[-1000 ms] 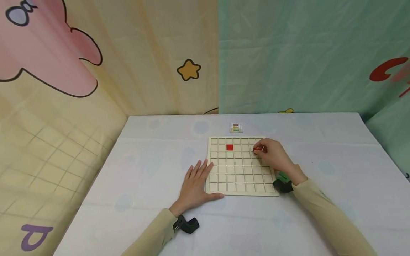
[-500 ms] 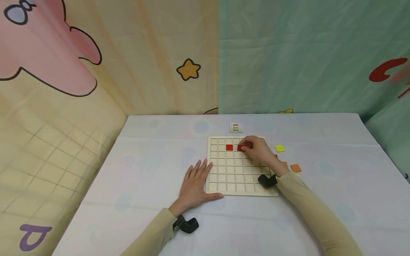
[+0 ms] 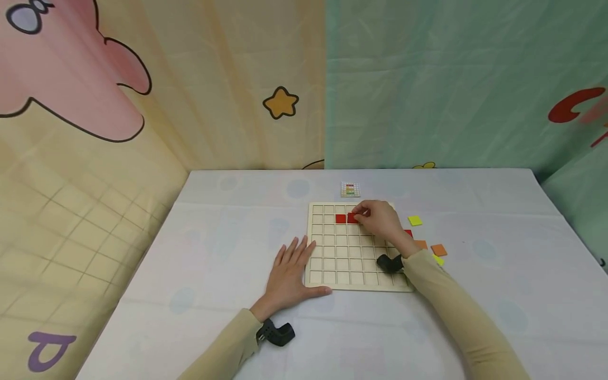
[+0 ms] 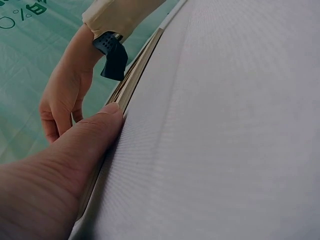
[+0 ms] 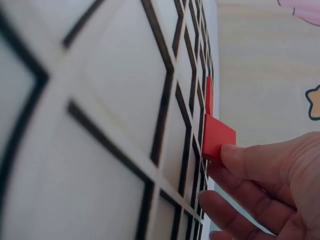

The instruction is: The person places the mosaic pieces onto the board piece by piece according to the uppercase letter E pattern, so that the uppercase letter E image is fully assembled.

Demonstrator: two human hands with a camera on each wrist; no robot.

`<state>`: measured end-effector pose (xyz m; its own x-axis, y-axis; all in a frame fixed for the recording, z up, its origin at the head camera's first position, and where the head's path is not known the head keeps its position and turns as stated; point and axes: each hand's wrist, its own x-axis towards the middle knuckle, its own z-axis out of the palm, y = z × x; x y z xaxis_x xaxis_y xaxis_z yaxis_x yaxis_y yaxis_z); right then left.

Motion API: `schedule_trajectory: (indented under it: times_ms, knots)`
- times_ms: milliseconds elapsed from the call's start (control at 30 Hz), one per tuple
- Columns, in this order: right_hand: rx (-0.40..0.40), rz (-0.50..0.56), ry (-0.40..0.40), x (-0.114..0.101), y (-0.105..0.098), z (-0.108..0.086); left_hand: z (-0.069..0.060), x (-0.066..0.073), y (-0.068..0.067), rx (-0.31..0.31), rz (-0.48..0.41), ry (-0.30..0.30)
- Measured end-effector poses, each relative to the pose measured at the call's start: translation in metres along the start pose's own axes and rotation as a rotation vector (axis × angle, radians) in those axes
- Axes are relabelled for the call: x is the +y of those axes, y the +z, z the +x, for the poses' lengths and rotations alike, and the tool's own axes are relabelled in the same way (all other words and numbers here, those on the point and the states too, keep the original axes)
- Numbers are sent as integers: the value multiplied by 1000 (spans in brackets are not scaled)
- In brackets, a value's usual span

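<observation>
A pale wooden grid board [image 3: 342, 253] lies on the table. One red square tile [image 3: 340, 218] sits in a cell of its second row from the top. My right hand [image 3: 380, 219] pinches another red square tile [image 5: 219, 136] between thumb and fingers, over the cell just right of the first; in the right wrist view it is tilted, one edge at the grid. My left hand [image 3: 287, 277] lies with fingers spread at the board's lower left, fingertips on the left edge and thumb [image 4: 95, 127] along the front edge.
Right of the board lie loose tiles: a yellow tile [image 3: 415, 220], an orange tile [image 3: 439, 249], and others partly hidden by the right forearm. Behind the board is a small card [image 3: 350, 189] with a coloured grid pattern. Curtains stand behind the table [image 3: 214, 237].
My right hand has carried the red tile leftward from the board's right side to beside the placed red tile. Loose tiles have come into view behind the forearm. The left hand stays put.
</observation>
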<state>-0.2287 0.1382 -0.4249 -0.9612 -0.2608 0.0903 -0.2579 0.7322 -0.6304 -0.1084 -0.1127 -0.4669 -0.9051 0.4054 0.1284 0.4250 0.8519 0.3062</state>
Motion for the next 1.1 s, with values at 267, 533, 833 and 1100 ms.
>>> schedule_trajectory:
  times_ms: [267, 533, 833, 1100]
  knots:
    - [-32, -30, -19, 1, 1, 1, 1, 0, 0, -7, 0, -4]
    - [-84, -60, -94, 7, -1, -6, 1, 0, 0, -14, -4, -9]
    - [-162, -37, -240, 16, -16, -24, 1, 1, 1, -16, -4, -5]
    - [-109, 1, -148, 29, -44, -50, 0, 0, 1, -2, -9, -4]
